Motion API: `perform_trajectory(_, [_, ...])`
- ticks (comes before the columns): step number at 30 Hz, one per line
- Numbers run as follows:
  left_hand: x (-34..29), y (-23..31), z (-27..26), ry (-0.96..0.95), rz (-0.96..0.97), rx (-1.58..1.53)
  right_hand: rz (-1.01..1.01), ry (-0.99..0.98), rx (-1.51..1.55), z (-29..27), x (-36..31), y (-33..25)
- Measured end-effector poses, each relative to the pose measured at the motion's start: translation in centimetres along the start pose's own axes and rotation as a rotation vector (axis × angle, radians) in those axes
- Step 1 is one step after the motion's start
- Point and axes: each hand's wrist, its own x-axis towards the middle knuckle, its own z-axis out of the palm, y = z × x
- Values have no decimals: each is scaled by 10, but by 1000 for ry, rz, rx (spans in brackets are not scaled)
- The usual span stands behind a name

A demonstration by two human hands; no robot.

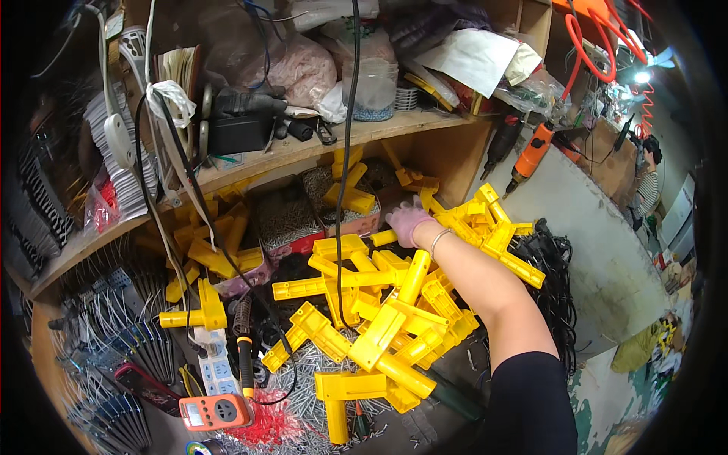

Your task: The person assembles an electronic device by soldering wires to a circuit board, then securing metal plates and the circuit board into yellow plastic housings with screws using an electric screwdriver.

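Note:
My right hand (409, 222), in a pink glove with a bracelet at the wrist, reaches to the back of a heap of yellow T-shaped plastic housings (379, 337). One housing's round yellow handle (384, 237) lies right against the underside of the glove. The fingers are bent and partly hidden, so whether they grip that handle does not show. Just beyond the glove are cardboard boxes with small metal screws (284, 218) and more yellow pieces (353, 199). More housings (485, 227) are piled to the right of my wrist. My left hand is out of view.
Long screws (315, 387) and red bits (265, 421) are strewn in front. An orange socket meter (216, 412) and a power strip (216, 364) lie at left. Black cables hang across the middle. An orange electric screwdriver (531, 155) hangs at right, above coiled black cords (550, 280). A loaded wooden shelf (326, 140) spans the back.

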Motion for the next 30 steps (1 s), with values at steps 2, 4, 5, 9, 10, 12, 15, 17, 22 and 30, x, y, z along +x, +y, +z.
perform_trajectory(2, [2, 2, 0, 18, -18, -23, -10, 77, -95, -23, -9, -2])
perform_trajectory(4, [6, 2, -2, 32, -28, -50, 56, 224, -149, -40, -7, 9])
perform_trajectory(5, [9, 1, -3, 28, -18, -56, 121, 295, -106, -48, -1, 16])
perform_trajectory(9, [10, 3, -5, 17, -29, -60, 183, 241, 262, -56, 35, 35])
perform_trajectory(10, [11, 2, -5, 16, -25, -64, 154, 376, 245, -38, 48, 45])
perform_trajectory(12, [12, 2, -5, 17, -33, -63, 220, 292, 248, -20, 65, 57])
perform_trajectory(15, [11, 4, -5, 12, -42, -71, 303, 215, 257, 1, 86, 79])
perform_trajectory(17, [-3, 10, -2, -11, -127, -106, 305, 218, 266, 7, 89, 84])
perform_trajectory(22, [2, 13, -9, -28, -92, -24, 507, 463, 550, -1, 58, 95])
perform_trajectory(30, [20, 2, -5, 51, -52, 22, 352, 369, 1154, -103, -81, 85])
